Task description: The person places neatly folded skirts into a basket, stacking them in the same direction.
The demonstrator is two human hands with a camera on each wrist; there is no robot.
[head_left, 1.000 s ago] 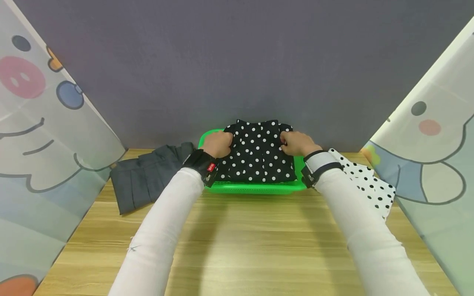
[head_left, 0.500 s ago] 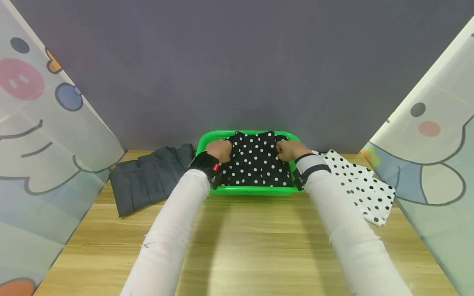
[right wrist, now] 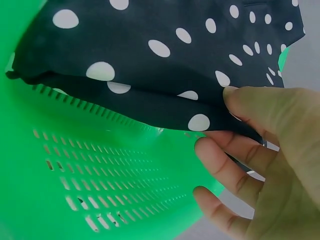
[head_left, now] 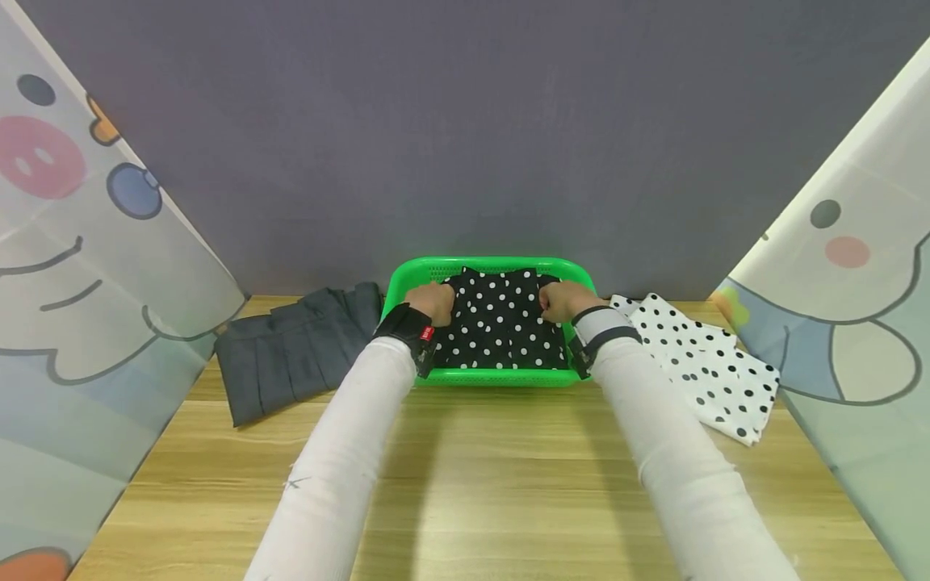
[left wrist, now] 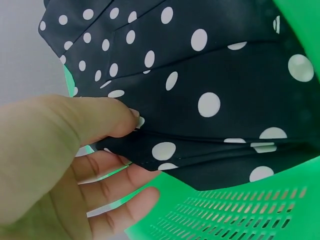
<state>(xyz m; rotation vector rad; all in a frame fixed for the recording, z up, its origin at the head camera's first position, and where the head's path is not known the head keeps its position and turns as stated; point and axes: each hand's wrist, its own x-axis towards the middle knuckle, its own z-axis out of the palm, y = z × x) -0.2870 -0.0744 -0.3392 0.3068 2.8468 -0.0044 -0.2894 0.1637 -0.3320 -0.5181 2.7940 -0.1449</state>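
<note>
A folded black garment with white polka dots (head_left: 501, 323) lies within the green plastic basket (head_left: 501, 377). My left hand (head_left: 434, 303) pinches its left edge, thumb on top and fingers beneath, as the left wrist view shows the cloth (left wrist: 200, 75) close up. On the opposite side my right hand (head_left: 565, 300) pinches the right edge between thumb and fingers. In the right wrist view the cloth's fold (right wrist: 160, 107) hangs just above the slotted basket wall (right wrist: 110, 185). How far the garment touches the basket floor is hidden.
A folded dark grey pleated cloth (head_left: 298, 351) lies on the wooden table (head_left: 501, 484) left of the basket. To the right is a white cloth with black dots (head_left: 708, 363), partly behind the right sleeve. A grey wall (head_left: 479, 145) rises behind, with cartoon-printed panels (head_left: 80, 266) at the sides.
Both hands have lowered the black dotted garment into the basket. Its top edge came down, so the basket's back rim now shows. The two cloths at the sides stayed put.
</note>
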